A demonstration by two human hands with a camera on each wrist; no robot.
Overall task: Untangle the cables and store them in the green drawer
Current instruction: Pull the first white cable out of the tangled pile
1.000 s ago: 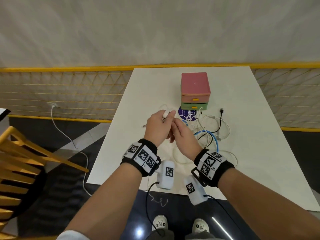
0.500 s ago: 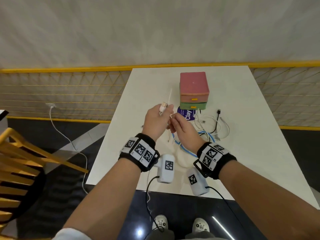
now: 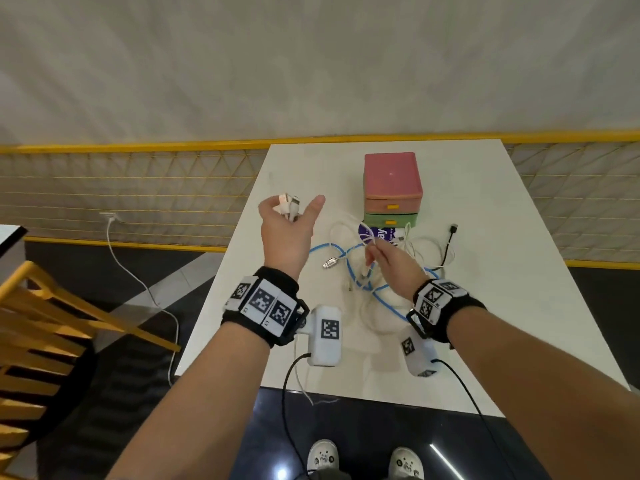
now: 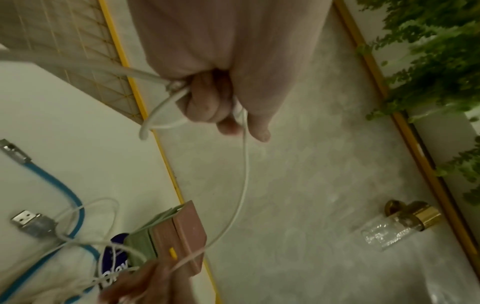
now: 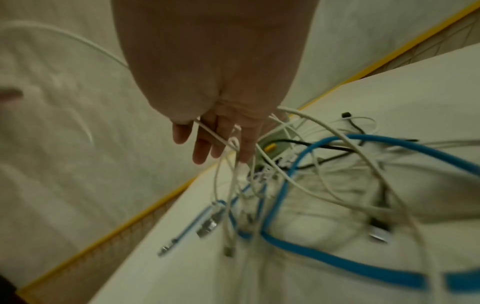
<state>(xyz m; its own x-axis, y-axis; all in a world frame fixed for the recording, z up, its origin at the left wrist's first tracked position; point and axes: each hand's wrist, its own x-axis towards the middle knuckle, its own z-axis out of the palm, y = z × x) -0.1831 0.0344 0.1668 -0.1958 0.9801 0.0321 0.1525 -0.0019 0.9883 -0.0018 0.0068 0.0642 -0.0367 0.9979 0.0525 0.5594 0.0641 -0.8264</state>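
My left hand (image 3: 287, 220) is raised over the white table's (image 3: 519, 306) left side and grips the plug end of a white cable (image 3: 289, 202); the left wrist view shows its fingers (image 4: 207, 107) curled round that cable (image 4: 244, 174). The cable runs over to my right hand (image 3: 388, 261), which pinches a white loop (image 3: 369, 237) above the tangle. A blue cable (image 3: 332, 251) and its metal plug (image 3: 330, 263) lie in the tangle, blurred in the right wrist view (image 5: 298, 168). The green drawer (image 3: 391, 220) is shut, at the bottom of the pink stack (image 3: 393, 174).
A purple-lidded tub (image 3: 379, 233) sits in front of the drawers under the cables. A black cable (image 3: 450, 237) lies at the tangle's right. A yellow chair (image 3: 41, 323) stands left of the table, and a yellow mesh railing (image 3: 138, 188) runs behind.
My hands have parted: the left one rose up and to the left with the white cable's plug, drawing the cable out. The right hand stayed over the tangle, and the blue cable's plug now shows.
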